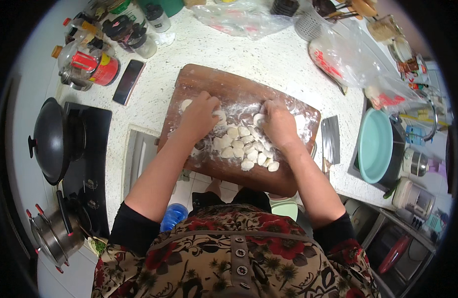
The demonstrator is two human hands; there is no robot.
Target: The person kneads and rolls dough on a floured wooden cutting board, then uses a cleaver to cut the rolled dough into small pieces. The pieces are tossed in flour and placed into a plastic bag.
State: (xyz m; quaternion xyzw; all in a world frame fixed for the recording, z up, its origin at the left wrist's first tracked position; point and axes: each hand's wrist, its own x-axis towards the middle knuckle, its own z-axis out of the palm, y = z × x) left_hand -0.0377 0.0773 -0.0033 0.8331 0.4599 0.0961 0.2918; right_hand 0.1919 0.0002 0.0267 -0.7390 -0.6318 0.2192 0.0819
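Observation:
A floured wooden board (214,82) lies before me with a pile of small flattened dough pieces (238,143) at its middle. My left hand (201,113) is on the board's left part, fingers curled at a thin dough round (220,117); whether it grips the round is unclear. Another dough round (186,104) lies just left of that hand. Over the right part, my right hand (279,121) bends its fingers down beside a dough round (258,119), and its palm side is hidden. Loose white flour (301,123) is spread to the right of this hand.
A cleaver (330,139) lies right of the board, near a turquoise basin (375,145). A phone (128,82) and bottles (104,69) stand or lie at the upper left. A lidded wok (50,141) sits on the black cooktop (96,149). Plastic bags (344,56) are at the upper right.

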